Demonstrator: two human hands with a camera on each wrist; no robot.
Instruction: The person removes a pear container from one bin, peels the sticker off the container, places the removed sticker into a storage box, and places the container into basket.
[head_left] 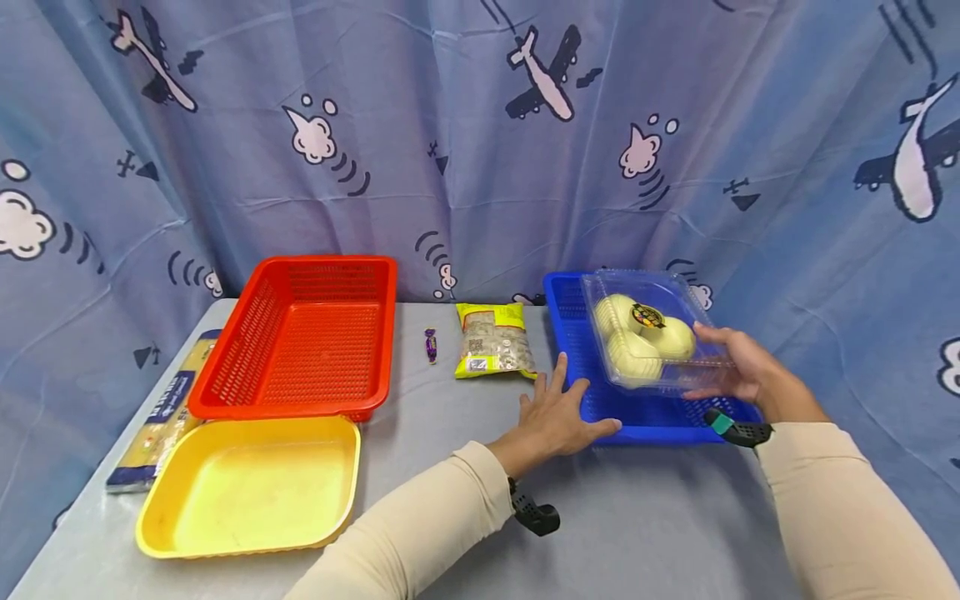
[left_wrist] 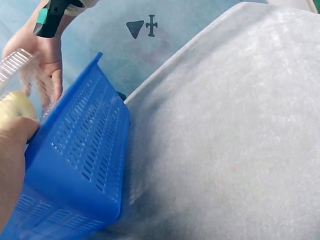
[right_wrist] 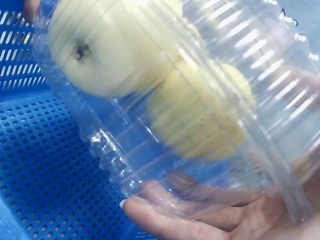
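My right hand (head_left: 731,364) grips the right side of a clear plastic clamshell box (head_left: 678,292), its fingers under the box in the right wrist view. Inside are several round pale-yellow fruits (right_wrist: 200,110), and a dark round sticker (head_left: 647,315) shows on the lid. The box is held tilted over a blue perforated basket (head_left: 645,433). At that basket's front-left corner my left hand (head_left: 555,419) has its fingers spread, with the thumb over the front rim. In the left wrist view, that thumb (left_wrist: 15,137) is close to the box; contact is unclear.
A yellow-green printed packet (head_left: 495,340) and a small purple-wrapped candy (head_left: 431,345) lie left of the blue basket. Farther left are a red basket (head_left: 330,350), a yellow tray (head_left: 262,483) and a long flat package (head_left: 168,408). A blue curtain (head_left: 450,167) hangs behind the table.
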